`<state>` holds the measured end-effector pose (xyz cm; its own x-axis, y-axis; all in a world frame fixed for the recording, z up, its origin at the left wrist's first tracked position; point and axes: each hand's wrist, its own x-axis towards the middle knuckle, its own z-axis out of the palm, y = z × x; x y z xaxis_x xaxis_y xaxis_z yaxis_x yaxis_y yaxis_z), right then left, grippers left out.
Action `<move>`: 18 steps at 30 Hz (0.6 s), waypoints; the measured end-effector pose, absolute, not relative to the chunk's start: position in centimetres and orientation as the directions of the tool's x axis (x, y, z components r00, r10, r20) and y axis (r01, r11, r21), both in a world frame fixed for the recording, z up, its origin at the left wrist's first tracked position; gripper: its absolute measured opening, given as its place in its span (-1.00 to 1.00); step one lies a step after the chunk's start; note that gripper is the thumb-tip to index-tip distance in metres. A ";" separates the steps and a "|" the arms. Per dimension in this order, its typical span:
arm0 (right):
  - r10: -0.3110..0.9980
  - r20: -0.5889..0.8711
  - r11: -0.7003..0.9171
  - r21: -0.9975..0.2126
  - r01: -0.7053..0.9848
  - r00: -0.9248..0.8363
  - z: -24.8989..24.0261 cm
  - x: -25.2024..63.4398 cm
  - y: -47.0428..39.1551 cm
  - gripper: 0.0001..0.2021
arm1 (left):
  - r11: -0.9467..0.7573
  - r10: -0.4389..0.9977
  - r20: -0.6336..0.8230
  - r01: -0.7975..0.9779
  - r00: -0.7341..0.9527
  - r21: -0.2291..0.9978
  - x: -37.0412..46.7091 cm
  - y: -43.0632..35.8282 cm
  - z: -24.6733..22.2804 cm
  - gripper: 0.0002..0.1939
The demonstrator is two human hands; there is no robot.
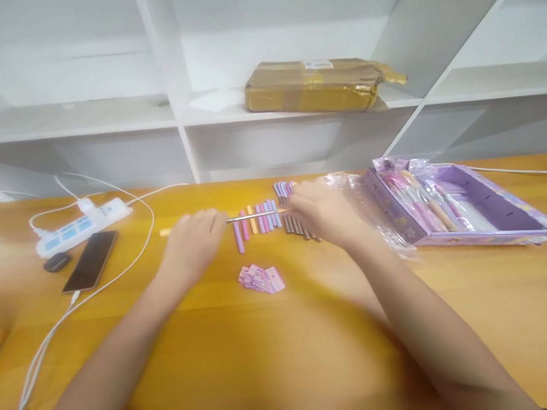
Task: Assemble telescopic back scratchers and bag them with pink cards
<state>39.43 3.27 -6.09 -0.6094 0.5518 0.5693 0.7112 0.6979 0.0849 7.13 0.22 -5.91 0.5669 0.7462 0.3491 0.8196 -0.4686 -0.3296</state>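
Note:
A slim silver rod with an orange left end spans the gap between my two hands. My left hand is closed around its left part, and the orange tip sticks out past the fist. Pinched in my right hand is the other end, which the fingers partly hide. Beneath the rod lies a row of short purple, pink, orange and blue sticks. Partly covered by my right hand are several dark metal rods with coloured ends. Nearer me is a small fanned pile of pink printed cards.
At right stands a purple open box holding plastic-wrapped items, with crumpled clear plastic beside it. At left are a white power strip, a phone and trailing white cables. A taped brown parcel sits on the shelf.

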 end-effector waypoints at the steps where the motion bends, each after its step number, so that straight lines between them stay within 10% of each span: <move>1: 0.569 0.585 0.682 0.058 0.729 -0.578 -5.8 41.7 3.8 -0.82 | -0.454 0.731 0.384 0.822 0.565 -0.344 5.6 1.1 -5.6 -0.71; 6: 0.651 0.743 0.361 -0.122 0.924 -0.157 -5.6 55.7 5.2 -0.78 | -0.317 0.716 0.545 0.898 0.437 -0.305 -2.6 4.6 -3.5 -0.68; 12: 0.647 0.747 0.016 -0.212 0.977 0.151 -5.4 60.9 3.7 -0.92 | -0.358 0.803 0.405 0.897 0.438 -0.261 -1.5 3.5 -1.9 -0.56; 18: 0.534 0.810 -0.012 -0.280 0.960 0.243 -4.1 61.9 2.0 -0.89 | -0.435 0.813 0.342 0.882 0.471 -0.180 0.9 2.2 -1.2 -0.62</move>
